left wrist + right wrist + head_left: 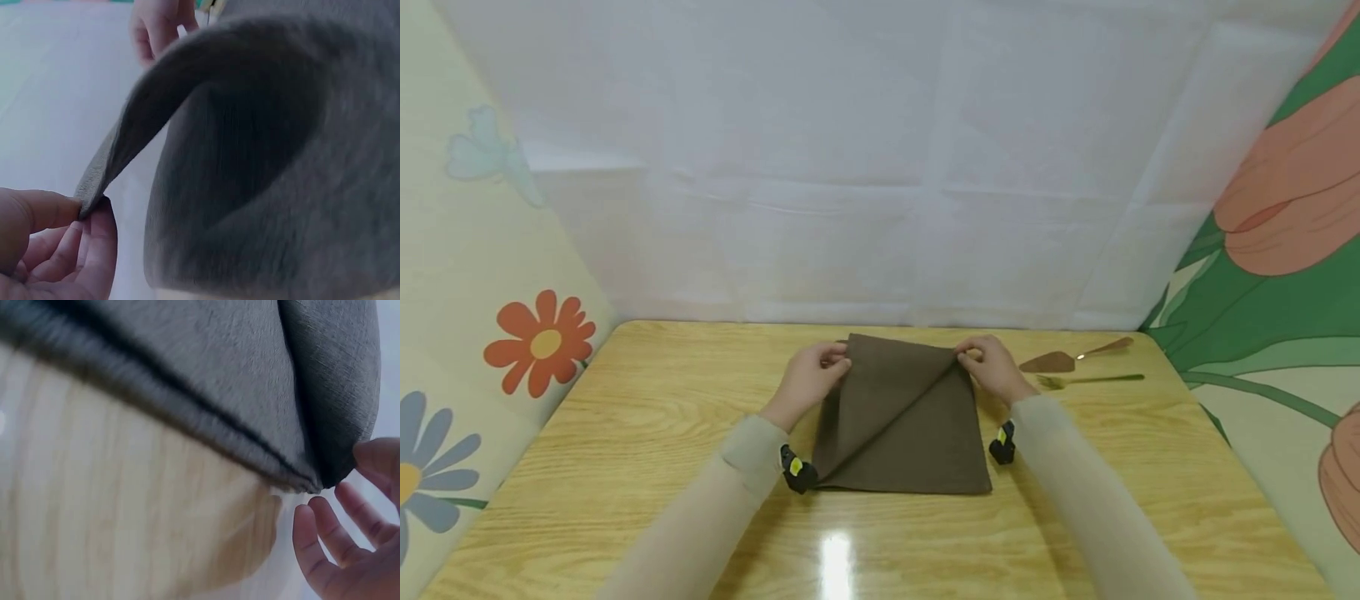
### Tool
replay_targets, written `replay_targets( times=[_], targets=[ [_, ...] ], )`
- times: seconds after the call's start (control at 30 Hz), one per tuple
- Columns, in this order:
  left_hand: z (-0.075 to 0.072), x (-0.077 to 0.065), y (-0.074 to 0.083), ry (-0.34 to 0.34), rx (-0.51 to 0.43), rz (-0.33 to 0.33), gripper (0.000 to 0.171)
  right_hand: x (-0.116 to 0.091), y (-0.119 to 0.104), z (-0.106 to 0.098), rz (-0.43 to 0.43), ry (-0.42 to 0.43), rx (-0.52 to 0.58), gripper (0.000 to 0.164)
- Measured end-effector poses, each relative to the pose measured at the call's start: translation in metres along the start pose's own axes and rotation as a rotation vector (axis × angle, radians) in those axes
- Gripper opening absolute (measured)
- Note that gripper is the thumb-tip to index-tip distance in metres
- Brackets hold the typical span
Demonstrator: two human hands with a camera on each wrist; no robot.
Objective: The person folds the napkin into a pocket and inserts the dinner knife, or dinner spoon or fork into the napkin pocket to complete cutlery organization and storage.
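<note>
A brown cloth napkin [925, 442] lies folded on the table, with a diagonal crease running from its near left corner to its far right corner. My left hand [808, 375] pinches the far left corner of the upper layer between thumb and fingers. In the left wrist view that layer of the napkin [119, 150] curves up, leaving a dark hollow under it. At the far right corner, my right hand [994, 371] pinches the cloth. The right wrist view shows the thumb and index finger at that corner, the other fingers [306, 534] spread below it.
To the right of the napkin lie a cake server [1052, 362] and, nearer to me, a fork [1097, 380]. A white sheet [850, 167] hangs behind the wooden table [662, 433]. Painted walls [542, 342] stand at both sides.
</note>
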State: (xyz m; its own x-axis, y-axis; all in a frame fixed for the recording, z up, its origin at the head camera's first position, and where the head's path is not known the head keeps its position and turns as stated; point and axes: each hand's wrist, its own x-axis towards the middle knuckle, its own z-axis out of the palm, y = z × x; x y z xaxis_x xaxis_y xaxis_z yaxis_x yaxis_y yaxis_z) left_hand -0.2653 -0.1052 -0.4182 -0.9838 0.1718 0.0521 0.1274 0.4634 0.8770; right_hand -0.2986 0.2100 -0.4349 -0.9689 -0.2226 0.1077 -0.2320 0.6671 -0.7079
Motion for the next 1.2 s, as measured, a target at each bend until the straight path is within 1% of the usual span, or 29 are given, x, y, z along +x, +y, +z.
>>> replay_targets(
  times=[0.1,0.2,0.3,0.4,0.53,0.67,0.8,0.93,1.07,1.2],
  targets=[
    [-0.005,0.007,-0.005,0.021,-0.006,-0.012,0.036,0.005,-0.001,0.003,-0.027,0.039,-0.037,0.022],
    [-0.008,0.013,-0.013,0.044,-0.007,-0.028,0.036,0.008,-0.003,0.008,-0.020,0.069,-0.048,0.026],
    [-0.012,0.017,-0.022,0.057,-0.031,-0.066,0.036,0.009,-0.006,0.012,-0.005,0.075,-0.031,0.032],
    [-0.015,0.020,-0.028,0.058,-0.053,-0.107,0.037,0.010,-0.009,0.015,-0.002,0.065,-0.041,0.035],
    [-0.016,0.024,-0.029,0.058,-0.058,-0.132,0.038,0.012,-0.008,0.017,-0.014,0.078,-0.108,0.032],
    [-0.014,0.027,-0.032,0.062,-0.002,-0.119,0.036,0.012,-0.009,0.018,-0.032,0.106,-0.156,0.032],
    [-0.012,0.029,-0.037,0.069,0.019,-0.121,0.034,0.014,-0.011,0.019,-0.041,0.089,-0.128,0.034],
    [-0.011,0.031,-0.039,0.068,-0.020,-0.144,0.034,0.019,-0.015,0.019,-0.013,0.077,-0.084,0.033],
    [-0.010,0.030,-0.039,0.069,-0.029,-0.162,0.034,0.023,-0.017,0.020,-0.004,0.105,-0.114,0.030],
    [-0.012,0.026,-0.038,0.045,-0.057,-0.184,0.034,0.025,-0.017,0.021,0.011,0.110,-0.121,0.029]
  ],
)
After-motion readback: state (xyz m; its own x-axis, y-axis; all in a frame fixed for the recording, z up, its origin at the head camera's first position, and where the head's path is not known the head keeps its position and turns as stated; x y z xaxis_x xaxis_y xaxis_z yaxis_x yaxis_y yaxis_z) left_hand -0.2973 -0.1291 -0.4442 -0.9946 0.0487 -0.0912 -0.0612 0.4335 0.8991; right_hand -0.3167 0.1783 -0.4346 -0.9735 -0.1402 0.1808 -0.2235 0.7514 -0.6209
